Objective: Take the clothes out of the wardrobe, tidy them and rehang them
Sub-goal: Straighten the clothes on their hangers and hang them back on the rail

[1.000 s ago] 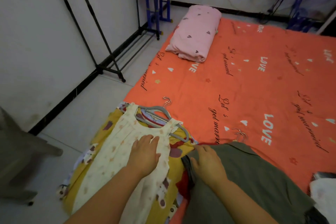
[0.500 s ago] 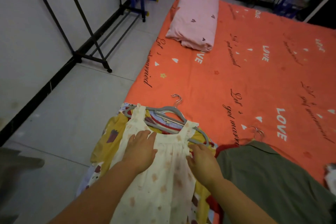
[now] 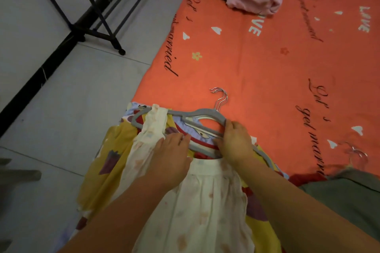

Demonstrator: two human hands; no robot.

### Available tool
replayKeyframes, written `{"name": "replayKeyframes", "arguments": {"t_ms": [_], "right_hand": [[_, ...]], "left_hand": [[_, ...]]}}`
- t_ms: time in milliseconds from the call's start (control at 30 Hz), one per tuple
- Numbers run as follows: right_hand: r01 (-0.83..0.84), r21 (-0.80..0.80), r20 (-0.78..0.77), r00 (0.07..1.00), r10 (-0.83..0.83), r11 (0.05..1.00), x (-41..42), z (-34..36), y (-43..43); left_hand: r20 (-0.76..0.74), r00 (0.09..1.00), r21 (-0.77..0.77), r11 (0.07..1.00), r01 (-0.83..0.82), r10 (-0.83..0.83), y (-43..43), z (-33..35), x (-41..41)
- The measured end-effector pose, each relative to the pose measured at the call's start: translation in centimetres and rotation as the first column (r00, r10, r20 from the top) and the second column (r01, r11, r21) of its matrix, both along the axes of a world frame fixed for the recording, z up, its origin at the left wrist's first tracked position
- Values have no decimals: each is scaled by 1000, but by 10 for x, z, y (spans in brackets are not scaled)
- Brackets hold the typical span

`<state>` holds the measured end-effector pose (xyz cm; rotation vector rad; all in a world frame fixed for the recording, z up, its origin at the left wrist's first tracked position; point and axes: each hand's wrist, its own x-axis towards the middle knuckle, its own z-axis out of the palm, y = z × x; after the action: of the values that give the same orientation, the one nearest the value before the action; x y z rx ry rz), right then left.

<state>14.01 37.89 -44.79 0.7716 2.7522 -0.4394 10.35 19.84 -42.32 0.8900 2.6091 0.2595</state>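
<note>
Contact on both sides. Flat, straight-fingered left hand (image 3: 172,154) pressing down on cream sleeveless dress with faint orange print (image 3: 205,201), at its neckline. Curled right hand (image 3: 234,141) gripping one arm of grey flocked hanger (image 3: 197,114), just beyond the left fingertips. Yellow patterned garment (image 3: 96,181) under the dress, spilling out left of the left hand. Olive-green shirt (image 3: 349,201) right of the right forearm. Orange printed bedsheet (image 3: 267,68) beyond both hands.
</note>
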Motion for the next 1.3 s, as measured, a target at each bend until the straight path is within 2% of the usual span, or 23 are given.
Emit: {"name": "replayKeyframes", "arguments": {"t_ms": [200, 367, 533, 633, 733, 967, 1167, 1300], "right_hand": [[71, 26, -113, 991, -68, 997, 1, -10, 5], [130, -142, -341, 924, -172, 981, 12, 18, -2], [42, -33, -574, 817, -53, 999, 30, 85, -17], [16, 1, -662, 749, -11, 1000, 49, 136, -37], [-23, 20, -712, 702, 31, 1000, 71, 188, -61], [-119, 47, -760, 640, 113, 992, 105, 302, -139], [-301, 50, -784, 579, 224, 952, 120, 365, -207], [-510, 100, -815, 451, 364, 855, 128, 391, -251]], "left_hand": [[-80, 997, 79, 997, 6, 0, 5, -5, -10], [-104, 993, 190, 981, -42, 63, 5, 16, -13], [-244, 966, 295, 955, -14, 90, -7, 72, -14], [-337, 933, 353, 936, 3, 124, -22, 116, -10], [-456, 880, 410, 909, 76, 133, -50, 164, -2], [-518, 841, 453, 884, 117, 155, -143, 278, 40], [-620, 730, 406, 914, -15, 288, -229, 340, 88], [-678, 589, 444, 883, -148, 440, -283, 364, 138]]}}
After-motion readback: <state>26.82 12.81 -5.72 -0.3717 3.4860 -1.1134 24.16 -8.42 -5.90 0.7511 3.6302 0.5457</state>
